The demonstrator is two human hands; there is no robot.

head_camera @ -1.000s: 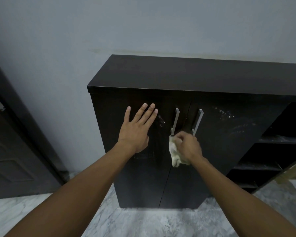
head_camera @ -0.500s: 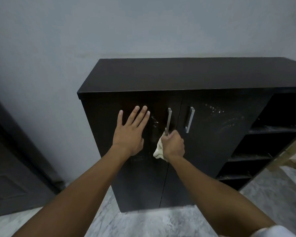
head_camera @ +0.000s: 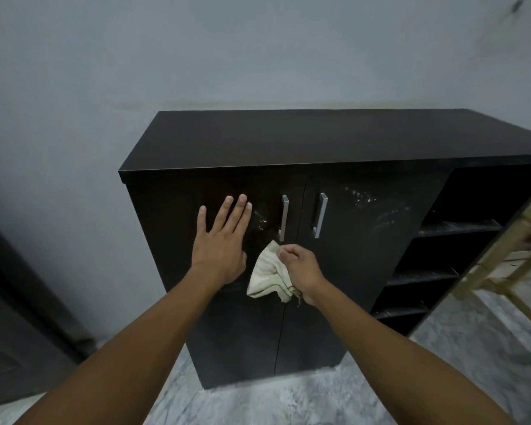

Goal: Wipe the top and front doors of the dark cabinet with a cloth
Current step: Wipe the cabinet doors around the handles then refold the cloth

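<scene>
We see one dark, nearly black wooden cabinet (head_camera: 288, 142) standing against a plain pale grey wall (head_camera: 196, 50). It has two closed front doors, the left door (head_camera: 227, 317) and the right door (head_camera: 365, 240), and each carries one upright brushed-metal bar handle: the left handle (head_camera: 284, 217) and the right handle (head_camera: 319, 214), two in all. Pale dusty smears show on the right door. To the right of the doors we count three open dark shelves (head_camera: 454, 228).

Two bare hands reach forward. Our left hand (head_camera: 221, 240) lies flat against the left door, fingers straight and spread, holding nothing. Our right hand (head_camera: 301, 268) is curled tight around one crumpled cream cloth (head_camera: 267, 276), which hangs just below the left handle, at the seam between the doors.

The cabinet top is bare and matte. The floor (head_camera: 288, 400) is grey marbled tile. A dark panelled door (head_camera: 13, 348) stands at far left, and a light wooden frame (head_camera: 509, 265) at far right.
</scene>
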